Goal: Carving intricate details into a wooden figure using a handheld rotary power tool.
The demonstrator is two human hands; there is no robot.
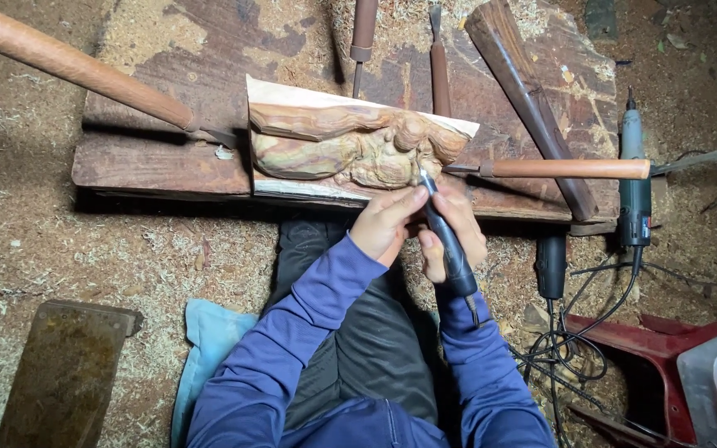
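Note:
A partly carved block of pale and reddish wood (346, 145) lies on a dark wooden board (168, 158). My right hand (458, 228) grips a black handheld rotary tool (448, 241) like a pen, its tip touching the carving's lower right part. My left hand (387, 220) rests against the tool's front and steadies it just below the carving. Both arms are in blue sleeves.
Several long-handled chisels (85, 70) lie on the board, one (566, 168) pointing at the carving from the right. A dark wood bar (533, 104), a green power tool (634, 187), cables (574, 332), a red container (665, 365) and a wood block (64, 373) lie around. Sawdust covers the ground.

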